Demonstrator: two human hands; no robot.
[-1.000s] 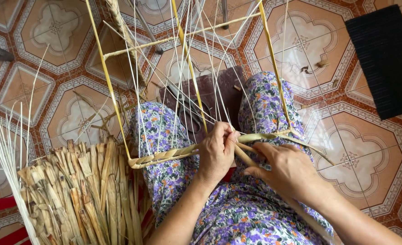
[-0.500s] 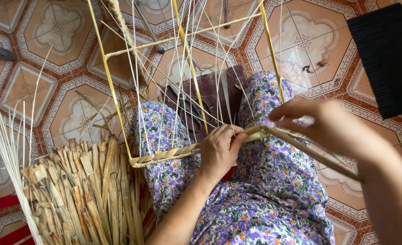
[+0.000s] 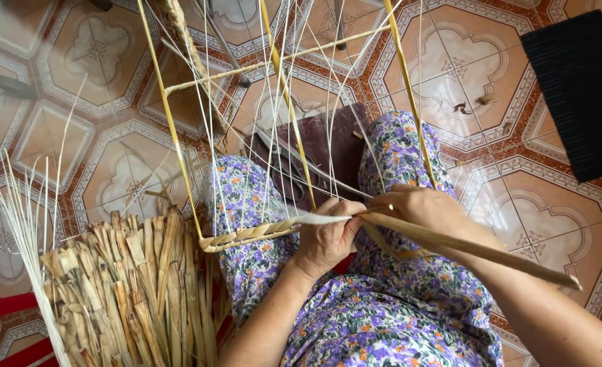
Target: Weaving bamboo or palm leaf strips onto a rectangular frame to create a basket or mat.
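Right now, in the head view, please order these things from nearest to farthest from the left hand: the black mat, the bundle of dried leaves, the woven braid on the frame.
1. woven braid: just left of the left hand, at the frame's lower edge.
2. bundle of dried leaves: lower left, beside the knee.
3. black mat: upper right, on the tiled floor.

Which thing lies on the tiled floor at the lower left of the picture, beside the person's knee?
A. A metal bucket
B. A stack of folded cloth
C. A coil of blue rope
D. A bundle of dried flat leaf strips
D: a bundle of dried flat leaf strips, tan and standing close together, fills the lower left on the tiled floor, just left of the woven band that the left hand holds.
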